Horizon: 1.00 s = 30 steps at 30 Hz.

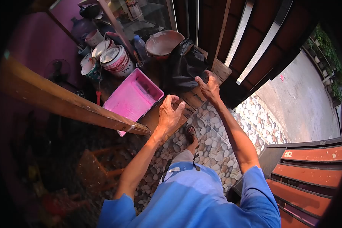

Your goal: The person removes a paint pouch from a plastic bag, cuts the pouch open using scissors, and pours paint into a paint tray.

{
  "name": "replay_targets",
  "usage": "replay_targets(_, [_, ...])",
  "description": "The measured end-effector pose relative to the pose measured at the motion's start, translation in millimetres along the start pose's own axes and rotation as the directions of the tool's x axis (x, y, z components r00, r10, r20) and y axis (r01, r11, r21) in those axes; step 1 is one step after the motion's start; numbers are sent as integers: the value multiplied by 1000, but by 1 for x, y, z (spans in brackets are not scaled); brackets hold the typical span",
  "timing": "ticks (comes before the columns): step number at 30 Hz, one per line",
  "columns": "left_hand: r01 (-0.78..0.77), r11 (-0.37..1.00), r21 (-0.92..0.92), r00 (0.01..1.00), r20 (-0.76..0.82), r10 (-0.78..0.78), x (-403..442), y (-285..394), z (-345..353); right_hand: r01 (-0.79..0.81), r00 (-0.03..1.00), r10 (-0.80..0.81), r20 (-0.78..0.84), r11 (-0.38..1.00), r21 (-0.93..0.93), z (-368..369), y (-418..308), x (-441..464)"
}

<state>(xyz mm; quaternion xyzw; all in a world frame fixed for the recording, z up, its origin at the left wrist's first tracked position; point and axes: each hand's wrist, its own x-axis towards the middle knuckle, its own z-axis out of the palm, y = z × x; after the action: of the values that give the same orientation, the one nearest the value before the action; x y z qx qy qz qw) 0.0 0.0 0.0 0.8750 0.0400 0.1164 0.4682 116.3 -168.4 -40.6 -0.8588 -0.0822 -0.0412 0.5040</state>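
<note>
Pink rectangular plastic tray [130, 99] lies on the brown wooden table [151, 119], long axis slanting, deeper end upper right. Left hand [168, 115], empty, has its fingers loosely curled beside it; right hand [210, 87] spreads its fingers near the black plastic bag [183, 69]. Pebble-patterned floor [213, 142] adjoins.

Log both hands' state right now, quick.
Left hand: open, fingers loosely curled, nothing visible held.
Right hand: open, thumb apart from fingers, by the black bag; whether it touches cannot be told.

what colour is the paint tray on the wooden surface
The paint tray is bright pink, shown best in the head view.
</note>
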Motion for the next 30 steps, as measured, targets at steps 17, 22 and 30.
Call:
replay_targets(17, [-62,941,334,995,99,30,239,-4,75,73,977,-58,206,995,-68,-12,32,131])
replay_targets(22, [38,998,56,998,-48,-36,208,7,66,162,949,-128,289,982,-96,-4,56,114])
replay_targets(30, [332,943,-20,940,-80,-332,135,-15,32,143,938,-68,339,969,-201,-12,109,112])
